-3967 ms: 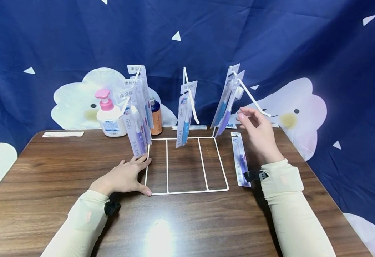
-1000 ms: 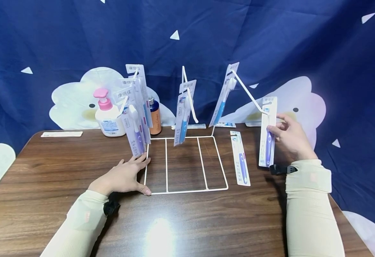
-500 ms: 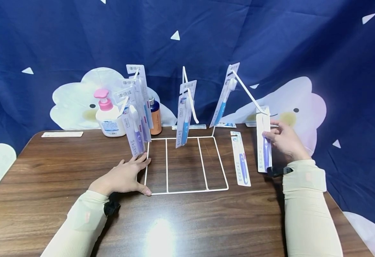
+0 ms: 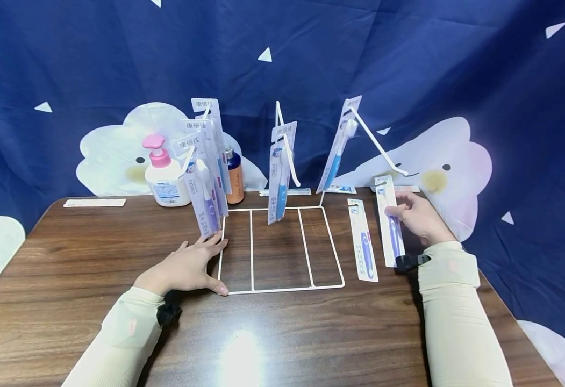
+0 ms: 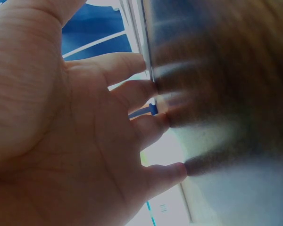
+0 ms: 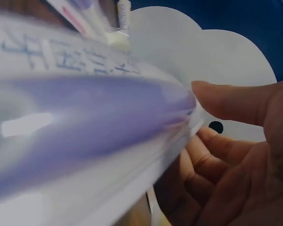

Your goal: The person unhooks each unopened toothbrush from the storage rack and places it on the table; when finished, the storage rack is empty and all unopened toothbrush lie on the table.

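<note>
My right hand [image 4: 420, 217] pinches a carded purple toothbrush pack [image 4: 390, 228] and holds it low over the table, right of another purple pack [image 4: 362, 239] that lies flat. In the right wrist view the pack [image 6: 85, 132] fills the frame, with my thumb and fingers [image 6: 226, 146] curled on its edge. My left hand [image 4: 185, 266] lies flat with straight fingers on the left corner of the white wire rack base [image 4: 282, 288]. Several toothbrush packs hang on the left hook [image 4: 205, 172], one on the middle hook [image 4: 278, 172], one blue pack [image 4: 336, 148] on the right hook [image 4: 379, 148].
A pink-capped pump bottle [image 4: 163, 174] and an orange bottle [image 4: 235, 180] stand behind the rack. Flat packs lie along the back edge [image 4: 93, 202]. A blue curtain with white clouds hangs behind the wooden table [image 4: 69, 279].
My right hand took a purple pack off the right hook's tip and lowered it toward the table beside the flat pack. The left hand has not moved.
</note>
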